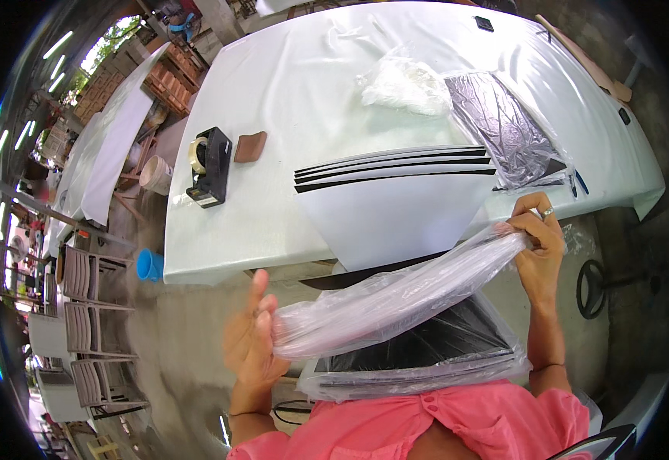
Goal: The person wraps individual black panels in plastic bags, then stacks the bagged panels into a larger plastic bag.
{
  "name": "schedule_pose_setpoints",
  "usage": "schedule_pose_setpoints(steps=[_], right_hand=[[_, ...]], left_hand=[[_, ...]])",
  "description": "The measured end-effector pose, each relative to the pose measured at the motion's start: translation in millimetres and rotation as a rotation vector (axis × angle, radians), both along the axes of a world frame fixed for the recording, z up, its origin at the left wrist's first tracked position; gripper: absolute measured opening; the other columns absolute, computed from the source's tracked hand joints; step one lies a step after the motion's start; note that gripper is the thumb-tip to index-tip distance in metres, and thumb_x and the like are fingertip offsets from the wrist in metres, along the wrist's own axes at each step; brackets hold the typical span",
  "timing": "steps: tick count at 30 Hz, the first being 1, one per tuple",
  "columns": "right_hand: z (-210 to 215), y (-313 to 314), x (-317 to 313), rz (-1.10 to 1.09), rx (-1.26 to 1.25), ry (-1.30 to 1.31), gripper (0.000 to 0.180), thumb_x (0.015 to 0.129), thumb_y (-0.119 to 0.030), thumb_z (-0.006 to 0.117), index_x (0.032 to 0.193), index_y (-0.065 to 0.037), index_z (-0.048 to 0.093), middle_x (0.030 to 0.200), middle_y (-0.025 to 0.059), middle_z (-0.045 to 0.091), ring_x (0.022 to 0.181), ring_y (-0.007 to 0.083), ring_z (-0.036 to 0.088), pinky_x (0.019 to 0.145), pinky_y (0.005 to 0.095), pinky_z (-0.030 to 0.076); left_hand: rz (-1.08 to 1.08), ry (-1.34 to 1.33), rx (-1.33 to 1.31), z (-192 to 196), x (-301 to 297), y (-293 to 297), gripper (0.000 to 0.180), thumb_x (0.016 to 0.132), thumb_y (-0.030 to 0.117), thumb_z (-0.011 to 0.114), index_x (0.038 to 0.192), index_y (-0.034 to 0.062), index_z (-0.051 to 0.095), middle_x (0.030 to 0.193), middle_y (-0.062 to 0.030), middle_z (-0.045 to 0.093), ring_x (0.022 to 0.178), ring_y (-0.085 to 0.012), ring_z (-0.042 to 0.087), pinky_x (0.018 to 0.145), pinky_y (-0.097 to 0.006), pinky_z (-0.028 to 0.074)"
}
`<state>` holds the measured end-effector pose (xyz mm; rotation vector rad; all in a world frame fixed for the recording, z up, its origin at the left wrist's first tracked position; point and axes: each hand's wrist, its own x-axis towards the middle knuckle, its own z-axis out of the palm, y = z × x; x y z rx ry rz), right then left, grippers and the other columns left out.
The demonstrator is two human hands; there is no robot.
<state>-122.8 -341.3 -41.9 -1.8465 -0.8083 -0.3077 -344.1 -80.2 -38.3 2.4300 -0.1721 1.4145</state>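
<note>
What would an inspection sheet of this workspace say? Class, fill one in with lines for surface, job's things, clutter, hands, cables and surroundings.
Surface: long table under a white cover.
Job's things: clear plastic bag stretched between both hands; bagged stack of dark flat panels below it, close to the person; white panels with black edges fanned on the table.
Clutter: black tape dispenser, small brown pad, crumpled clear plastic, another bagged dark sheet.
Hands: left hand grips one end of the bag; right hand pinches the other.
Cables: nothing seen.
Surroundings: stacked chairs, blue cup, second covered table, concrete floor.
</note>
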Motion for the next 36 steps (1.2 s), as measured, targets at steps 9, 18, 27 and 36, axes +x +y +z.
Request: schedule_pose_setpoints(steps=[9, 18, 27, 36], right_hand=[[5.8, -21.7, 8.8, 0.169, 0.035, 0.279, 0.012, 0.065, 0.005, 0.070, 0.069, 0.004, 0.059, 0.077, 0.0037, 0.048, 0.067, 0.0094, 0.046, 0.060, 0.0204, 0.033], [7.1, -32.3, 8.3, 0.329, -0.046, 0.918, 0.010, 0.066, 0.002, 0.069, 0.074, 0.003, 0.063, 0.075, 0.0031, 0.060, 0.066, 0.0080, 0.052, 0.059, 0.0214, 0.039], [-46.6, -13.3, 26.8, 0.345, -0.083, 1.063, 0.031, 0.075, -0.004, 0.067, 0.103, 0.003, 0.058, 0.083, 0.0046, 0.063, 0.070, 0.0091, 0.056, 0.065, 0.0201, 0.043], [-48.6, -10.5, 37.6, 0.470, 0.395, 1.365, 0.038, 0.080, -0.005, 0.061, 0.115, 0.003, 0.050, 0.100, 0.0115, 0.061, 0.086, 0.0166, 0.061, 0.078, 0.0279, 0.050]], left_hand=[[0.013, 0.468, -0.855, -17.3, 32.1, 7.7, 0.035, 0.092, 0.011, 0.052, 0.126, 0.0024, 0.051, 0.113, -0.0127, 0.062, 0.103, -0.0125, 0.056, 0.088, -0.025, 0.042], [-0.359, 0.753, -1.158, -2.2, 53.1, 43.4, 0.039, 0.088, 0.014, 0.056, 0.125, -0.0001, 0.052, 0.112, -0.0127, 0.062, 0.096, -0.0134, 0.058, 0.088, -0.026, 0.044], [-0.615, 1.473, -1.232, -106.1, 44.3, 103.4, 0.048, 0.082, 0.022, 0.061, 0.119, -0.0067, 0.054, 0.115, -0.0123, 0.059, 0.105, -0.0170, 0.057, 0.088, -0.026, 0.043], [-1.124, 0.781, -1.980, -109.4, 64.5, 61.4, 0.056, 0.088, 0.021, 0.056, 0.134, -0.0054, 0.037, 0.127, -0.0135, 0.051, 0.114, -0.0194, 0.051, 0.101, -0.033, 0.035]])
